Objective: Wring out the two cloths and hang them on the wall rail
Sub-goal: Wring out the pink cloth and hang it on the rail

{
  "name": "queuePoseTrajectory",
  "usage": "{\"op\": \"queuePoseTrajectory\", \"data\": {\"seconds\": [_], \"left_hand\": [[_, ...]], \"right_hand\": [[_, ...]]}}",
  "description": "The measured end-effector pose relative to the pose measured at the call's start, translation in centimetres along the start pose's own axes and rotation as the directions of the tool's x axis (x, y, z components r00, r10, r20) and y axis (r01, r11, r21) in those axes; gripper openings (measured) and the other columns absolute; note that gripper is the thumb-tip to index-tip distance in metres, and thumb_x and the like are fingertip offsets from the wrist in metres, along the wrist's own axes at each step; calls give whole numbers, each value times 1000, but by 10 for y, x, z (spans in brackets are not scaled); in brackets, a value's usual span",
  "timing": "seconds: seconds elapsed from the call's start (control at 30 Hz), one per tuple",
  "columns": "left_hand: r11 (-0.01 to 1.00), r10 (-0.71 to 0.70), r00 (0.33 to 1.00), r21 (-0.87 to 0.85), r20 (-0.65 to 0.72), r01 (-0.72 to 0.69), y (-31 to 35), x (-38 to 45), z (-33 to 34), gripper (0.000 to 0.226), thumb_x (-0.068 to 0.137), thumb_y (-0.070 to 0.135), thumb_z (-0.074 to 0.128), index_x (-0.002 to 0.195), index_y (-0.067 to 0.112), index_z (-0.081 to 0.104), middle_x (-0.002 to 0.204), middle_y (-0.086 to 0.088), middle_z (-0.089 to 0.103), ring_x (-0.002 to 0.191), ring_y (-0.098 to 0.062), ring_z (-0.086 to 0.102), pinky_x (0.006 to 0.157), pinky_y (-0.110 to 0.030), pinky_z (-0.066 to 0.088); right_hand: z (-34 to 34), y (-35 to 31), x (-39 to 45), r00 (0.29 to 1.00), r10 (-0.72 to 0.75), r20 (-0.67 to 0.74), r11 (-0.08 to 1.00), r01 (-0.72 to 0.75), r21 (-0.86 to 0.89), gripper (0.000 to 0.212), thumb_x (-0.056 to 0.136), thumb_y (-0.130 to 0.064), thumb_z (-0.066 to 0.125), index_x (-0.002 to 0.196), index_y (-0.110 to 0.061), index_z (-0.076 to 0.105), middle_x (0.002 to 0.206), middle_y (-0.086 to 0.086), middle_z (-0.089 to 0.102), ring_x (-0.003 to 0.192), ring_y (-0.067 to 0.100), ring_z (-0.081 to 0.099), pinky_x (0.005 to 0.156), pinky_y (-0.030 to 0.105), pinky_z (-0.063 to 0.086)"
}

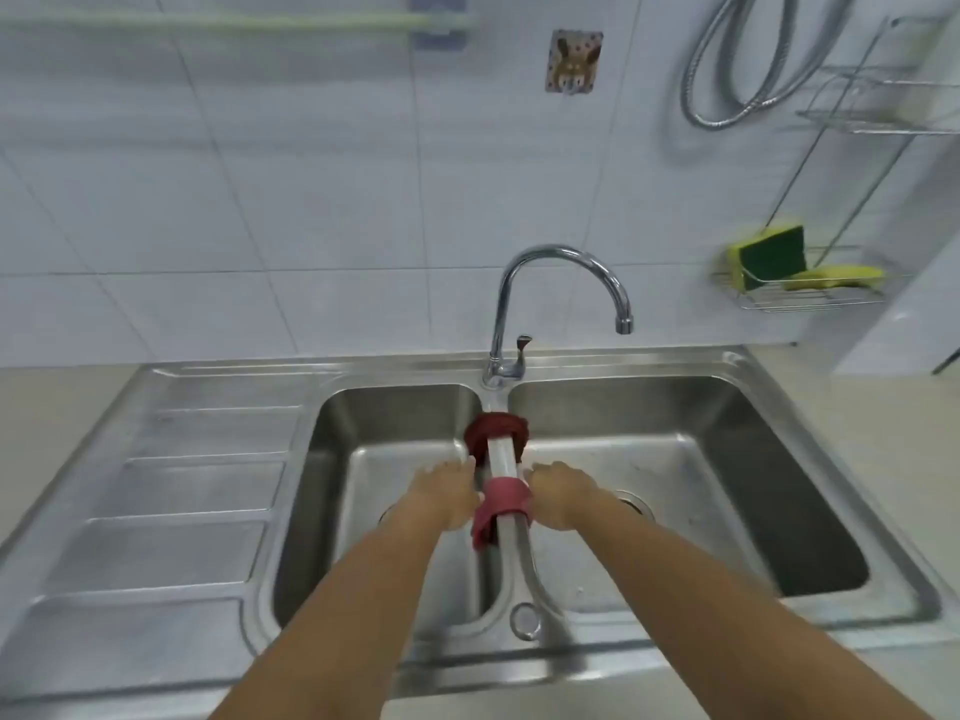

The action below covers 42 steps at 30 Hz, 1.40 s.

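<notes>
Two cloths lie draped over the divider [503, 462] between the two basins of a steel sink. The dark red cloth [496, 432] sits farther back, near the tap base. The lighter red cloth [503, 498] is nearer, and its end hangs into the left basin. My left hand [447, 493] is against this cloth's left side and my right hand [563, 493] against its right side. Both have their fingers stretched forward, and neither visibly grips the cloth. The pale green wall rail [234, 22] runs across the tiles at the top left, with nothing on it.
A curved chrome tap [563, 275] rises behind the divider. The ribbed draining board [182, 485] lies to the left. A wire rack [810, 298] with a green-yellow sponge [771, 254] hangs at the right, a metal hose [753, 70] above it. A sticker hook [571, 62] is on the tiles.
</notes>
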<state>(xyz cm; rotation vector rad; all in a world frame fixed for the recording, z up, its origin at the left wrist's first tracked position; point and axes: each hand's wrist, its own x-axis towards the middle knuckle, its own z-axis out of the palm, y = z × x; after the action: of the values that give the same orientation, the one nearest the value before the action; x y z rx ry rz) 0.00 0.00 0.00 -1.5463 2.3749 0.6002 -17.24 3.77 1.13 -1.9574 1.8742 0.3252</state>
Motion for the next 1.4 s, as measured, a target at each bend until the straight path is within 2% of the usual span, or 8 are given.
{"op": "queuePoseTrajectory", "data": {"seconds": [0.13, 0.33, 0.53, 0.67, 1.0, 1.07, 1.2, 1.4], "left_hand": [[991, 126, 988, -25, -89, -128, 22, 9, 22, 45, 94, 30, 49, 136, 16, 41, 137, -8, 51, 121, -29, 50, 101, -43, 41], [983, 58, 975, -156, -215, -93, 28, 16, 48, 46, 90, 33, 56, 135, 24, 46, 124, -3, 54, 110, -22, 56, 93, -39, 49], [979, 18, 964, -190, -265, -71, 29, 12, 50, 15, 83, 27, 55, 93, 20, 62, 93, 0, 60, 88, -21, 59, 77, -39, 52], [960, 27, 955, -258, -294, -106, 27, 9, 44, 12, 83, 22, 57, 92, 20, 64, 93, 2, 61, 88, -19, 59, 76, -38, 52], [681, -163, 919, -715, -359, -159, 4, -11, -19, 19, 83, 12, 68, 100, 22, 66, 88, 5, 67, 76, -10, 64, 72, -12, 48], [579, -176, 913, -789, -368, -206, 3, -17, -34, 20, 84, 5, 66, 97, 20, 64, 91, 1, 67, 83, -15, 64, 81, -22, 53], [459, -216, 907, -857, -362, -233, -7, -32, -54, 18, 86, 8, 66, 101, 16, 66, 97, -2, 69, 90, -16, 65, 82, -27, 54], [551, -282, 867, -810, -409, -203, -52, -57, -62, 21, 87, 18, 66, 108, 16, 65, 102, 2, 69, 95, -11, 63, 84, -20, 45]], "right_hand": [[25, 9, 1, 1000, 17, -20, 998, -16, 57, 38, 90, -17, 45, 128, -16, 49, 119, 11, 63, 107, 31, 59, 89, 41, 50], [54, 12, 2, 975, 84, -204, 972, -36, 231, 40, 90, -7, 41, 125, -20, 55, 107, 12, 66, 97, 30, 61, 78, 34, 49], [72, 12, -5, 943, 126, -308, 921, 4, 389, 35, 91, -11, 47, 116, -27, 64, 97, 4, 67, 94, 21, 57, 75, 32, 49], [76, 18, -11, 934, 112, -338, 877, 67, 476, 37, 88, -14, 54, 120, -31, 61, 104, -1, 69, 96, 19, 59, 77, 32, 50], [51, -16, -12, 937, 108, -334, 740, 148, 656, 106, 50, -66, 75, 140, -49, 20, 113, -13, 56, 108, 16, 44, 88, 38, 46], [41, -35, -7, 935, 130, -329, 734, 132, 666, 117, 45, -70, 76, 143, -44, 16, 120, -8, 54, 113, 19, 43, 95, 43, 45], [24, -71, 4, 862, 215, -459, 732, 169, 660, 94, 51, -63, 77, 132, -38, 36, 113, -11, 57, 103, 19, 48, 91, 38, 46], [3, -99, 18, 837, 188, -515, 827, 148, 542, 32, 73, -29, 71, 98, -16, 57, 98, 4, 56, 94, 26, 55, 80, 39, 49]]}}
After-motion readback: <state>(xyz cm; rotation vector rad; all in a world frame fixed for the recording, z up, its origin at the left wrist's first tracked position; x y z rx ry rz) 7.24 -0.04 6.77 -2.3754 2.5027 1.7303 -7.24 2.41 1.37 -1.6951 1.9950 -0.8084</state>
